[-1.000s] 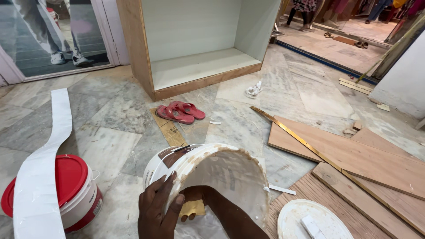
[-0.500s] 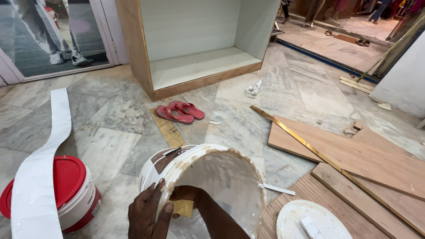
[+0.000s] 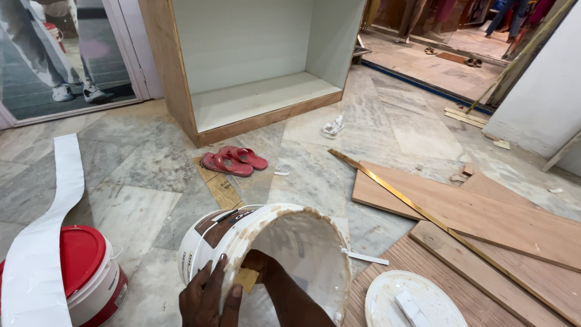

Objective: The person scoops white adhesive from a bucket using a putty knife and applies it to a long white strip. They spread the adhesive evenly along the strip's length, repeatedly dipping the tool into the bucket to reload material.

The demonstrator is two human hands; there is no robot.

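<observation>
Bucket: a white plastic bucket with a brown label band (image 3: 266, 254) sat tipped on its side on the grey marble floor (image 3: 139, 175), low in the middle of the view, mouth facing the camera. Rim was crusted with dried cream-coloured gunk and the inside walls were smeared with a whitish film.

Left hand: the left hand (image 3: 209, 300) was curled over the near rim, fingers wrapped on the outside edge, so pretty closed up and gripping it.

Right hand: the right hand (image 3: 261, 263) was reaching into the mouth of the bucket, pressed on a small tan flat piece (image 3: 247, 278); couldn't tell how tightly the fingers were closed.

Lid: a round white lid with a white scraper-looking bit on it (image 3: 414, 300) lay just to the right, on brown wooden boards (image 3: 484, 212).

Other bucket: a white bucket with a red lid (image 3: 85, 275) stood off to the left, with a long white laminate strip (image 3: 45, 242) draped across it.

Further back: 2 red flip-flops (image 3: 233, 160) lay near an open wooden cabinet with a white inside (image 3: 254, 66).
</observation>
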